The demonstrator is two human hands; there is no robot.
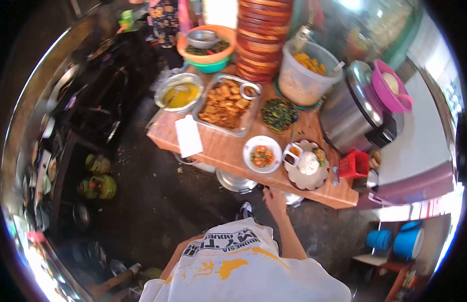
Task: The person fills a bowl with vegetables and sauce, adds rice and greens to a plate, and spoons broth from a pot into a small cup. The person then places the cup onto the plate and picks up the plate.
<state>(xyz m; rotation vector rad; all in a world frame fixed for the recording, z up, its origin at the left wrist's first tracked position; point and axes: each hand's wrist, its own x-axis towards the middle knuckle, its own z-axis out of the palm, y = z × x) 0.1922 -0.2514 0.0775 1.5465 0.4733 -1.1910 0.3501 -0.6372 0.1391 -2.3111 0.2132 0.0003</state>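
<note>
My right hand (275, 200) hangs just below the front edge of the wooden table (218, 155), fingers curled together. Something small and dark shows at the fingertips; I cannot tell what it is. Nearest on the tabletop are a white plate (248, 157) of chopped orange and green food and a scalloped plate (300, 182). White rice (309, 163), a vegetable portion and a small divided sauce dish (293, 154) sit on the scalloped plate. My left forearm (179, 257) goes down beside the white shirt, and the hand is hidden.
Along the table stand a metal tray of fried food (224, 105), a yellow-liquid bowl (180, 95), leafy greens (280, 114), stacked brown plates (263, 40), a clear bucket (306, 75), a steel rice cooker (354, 108) and a red basket (353, 165). Metal pots (236, 181) sit below. Gas cylinders (100, 186) stand left.
</note>
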